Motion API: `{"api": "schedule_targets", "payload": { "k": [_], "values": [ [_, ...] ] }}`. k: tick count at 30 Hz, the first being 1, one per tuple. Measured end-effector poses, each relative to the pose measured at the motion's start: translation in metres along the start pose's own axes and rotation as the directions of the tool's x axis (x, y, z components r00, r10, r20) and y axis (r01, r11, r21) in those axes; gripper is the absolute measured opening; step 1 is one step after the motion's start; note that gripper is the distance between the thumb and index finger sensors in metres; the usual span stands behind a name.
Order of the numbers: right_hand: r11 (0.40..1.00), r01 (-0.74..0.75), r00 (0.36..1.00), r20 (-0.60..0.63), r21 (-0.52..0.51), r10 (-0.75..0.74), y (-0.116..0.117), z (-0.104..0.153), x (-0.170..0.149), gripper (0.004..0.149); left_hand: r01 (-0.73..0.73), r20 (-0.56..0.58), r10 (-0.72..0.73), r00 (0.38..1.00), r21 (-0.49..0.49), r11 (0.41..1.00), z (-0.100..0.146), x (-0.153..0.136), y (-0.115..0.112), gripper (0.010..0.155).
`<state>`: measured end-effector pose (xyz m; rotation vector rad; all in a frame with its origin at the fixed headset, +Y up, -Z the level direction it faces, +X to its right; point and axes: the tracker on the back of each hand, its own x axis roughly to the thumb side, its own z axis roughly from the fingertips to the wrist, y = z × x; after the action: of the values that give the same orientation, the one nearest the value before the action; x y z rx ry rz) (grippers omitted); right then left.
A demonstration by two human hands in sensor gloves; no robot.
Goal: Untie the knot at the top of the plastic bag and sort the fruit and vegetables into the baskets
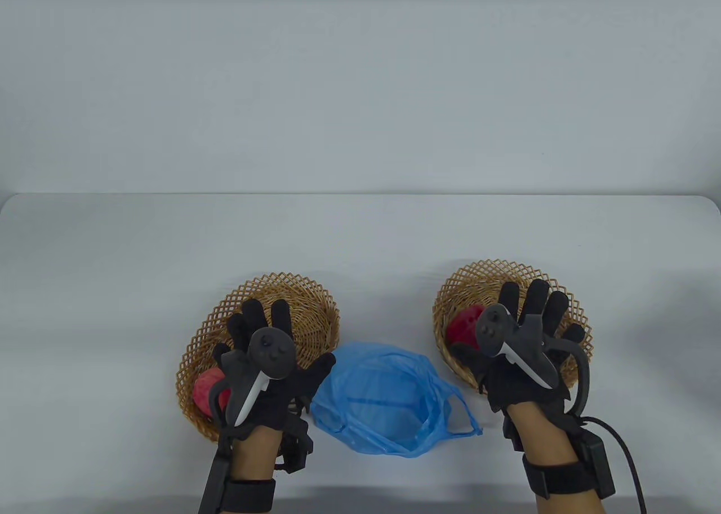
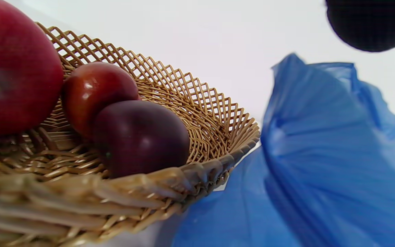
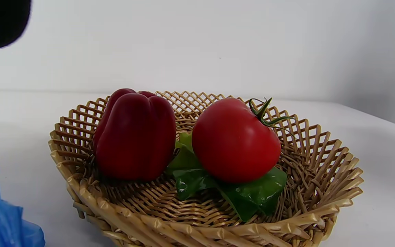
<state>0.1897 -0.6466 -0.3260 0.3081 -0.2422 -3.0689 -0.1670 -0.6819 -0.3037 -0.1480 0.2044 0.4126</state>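
Observation:
A blue plastic bag [image 1: 388, 398] lies flat and untied between two wicker baskets. The left basket [image 1: 298, 305] holds a red apple [image 2: 9, 68] and two dark red plums [image 2: 139, 137]. In the right basket [image 1: 479, 280] lie a dark red bell pepper [image 3: 135, 133], a tomato [image 3: 235, 140] and a green leaf [image 3: 252, 193]. My left hand [image 1: 265, 339] hovers over the left basket with fingers spread and nothing in it. My right hand [image 1: 529, 317] hovers over the right basket, fingers spread too, holding nothing.
The white table [image 1: 360, 238] runs back to a pale wall. A black cable [image 1: 625, 452] trails from my right wrist toward the front edge. The bag [image 2: 321, 164] lies close against the left basket's rim [image 2: 197, 175].

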Motion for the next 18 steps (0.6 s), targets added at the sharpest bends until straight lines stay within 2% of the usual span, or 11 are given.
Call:
{"api": "schedule_targets", "payload": {
  "k": [18],
  "values": [
    [0.999,0.015,1.000,-0.002,0.029,-0.015,0.0005,-0.0014,-0.0028,0.117,0.012,-0.012,-0.012,1.000,-0.015,1.000,0.0006,0.0001,-0.0008,0.109]
  ]
}}
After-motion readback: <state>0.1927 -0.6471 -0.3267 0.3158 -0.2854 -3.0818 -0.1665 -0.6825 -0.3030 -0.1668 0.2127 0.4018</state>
